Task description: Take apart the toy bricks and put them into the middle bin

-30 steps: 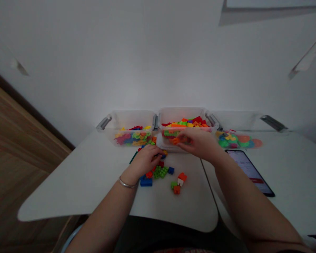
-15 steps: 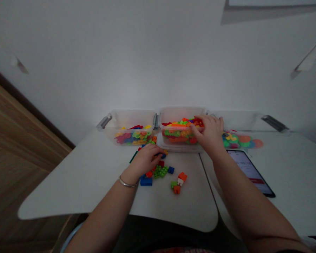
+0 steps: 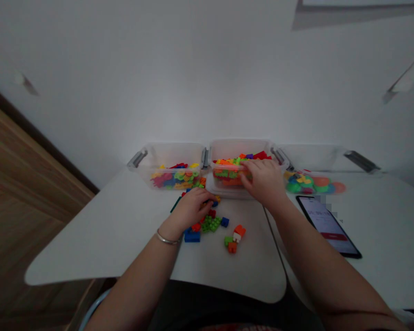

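Low over the pile of toy building bricks, my left hand [image 3: 193,207] has its fingers curled, thumb and forefinger closing around a small blue brick [image 3: 215,203] beside a yellow one; the hand hides part of the pile. Near its fingers lie a green studded piece [image 3: 211,224], a dark blue brick [image 3: 225,222] and a larger blue brick [image 3: 192,236]. My right hand [image 3: 265,180] is at the front rim of the middle clear box [image 3: 239,144], which holds many coloured bricks. Its thumb and fingers are apart, and no brick shows between them.
A left clear box [image 3: 175,149] holds colourful pieces. The right clear box [image 3: 310,151] has round coloured pieces. A phone [image 3: 329,225] lies right of my right forearm. A small group of orange, white and green bricks [image 3: 237,237] sits on the white table [image 3: 89,239].
My right hand has shifted left and slightly nearer along the middle box, from its right end toward the middle of its front rim. My left hand stays in place.
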A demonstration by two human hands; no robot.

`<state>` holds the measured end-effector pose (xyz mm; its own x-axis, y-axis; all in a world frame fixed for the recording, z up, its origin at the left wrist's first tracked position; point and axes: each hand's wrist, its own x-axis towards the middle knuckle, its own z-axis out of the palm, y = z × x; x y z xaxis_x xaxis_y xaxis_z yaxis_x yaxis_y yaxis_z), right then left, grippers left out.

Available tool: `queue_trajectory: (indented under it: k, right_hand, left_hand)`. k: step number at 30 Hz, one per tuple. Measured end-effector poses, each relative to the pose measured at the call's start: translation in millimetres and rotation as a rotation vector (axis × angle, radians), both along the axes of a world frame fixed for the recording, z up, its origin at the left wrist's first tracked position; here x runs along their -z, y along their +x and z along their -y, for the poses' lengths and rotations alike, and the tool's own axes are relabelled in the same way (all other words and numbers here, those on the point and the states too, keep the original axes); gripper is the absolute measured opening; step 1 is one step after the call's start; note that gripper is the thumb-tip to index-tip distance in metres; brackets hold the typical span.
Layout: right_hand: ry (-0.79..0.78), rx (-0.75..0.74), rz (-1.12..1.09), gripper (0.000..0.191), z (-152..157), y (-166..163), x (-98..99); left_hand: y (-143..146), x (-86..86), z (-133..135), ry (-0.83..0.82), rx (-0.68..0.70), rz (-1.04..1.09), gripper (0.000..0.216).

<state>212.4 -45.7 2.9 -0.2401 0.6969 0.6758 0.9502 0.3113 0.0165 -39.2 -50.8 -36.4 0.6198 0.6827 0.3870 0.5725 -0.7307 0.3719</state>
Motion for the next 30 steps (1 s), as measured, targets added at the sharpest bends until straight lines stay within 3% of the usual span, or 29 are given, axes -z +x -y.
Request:
queue_trajectory:
  k: [8,10,14,18,24,30]
  right_hand:
    - [0.064,-0.154,-0.129,0.029,10.6,-7.7,-9.2]
    - [-0.027,-0.266,-0.08,0.025,15.7,-15.1,-9.3]
    - [-0.37,-0.423,0.085,0.024,18.7,-31.7,3.2]
    - [-0.584,-0.416,0.175,0.031,13.0,-40.9,20.8]
    - [-0.583,-0.436,0.198,0.033,7.0,-38.3,31.2]
    - [-0.621,-0.342,0.214,0.025,10.7,-40.7,26.0]
  left_hand:
    - [0.0,1.1,-1.5,-0.016,-0.095,-0.053,0.015]
    - [-1.0,2.7,-2.8,-0.011,-0.128,-0.058,0.016]
    - [-3.1,6.0,-5.5,0.044,-0.178,-0.031,0.016]
    - [-4.0,8.5,-7.4,0.058,-0.201,-0.028,0.016]
    - [-4.3,10.7,-7.2,0.062,-0.132,-0.081,0.02]
    - [-3.5,10.5,-3.3,0.034,-0.096,-0.14,0.021]
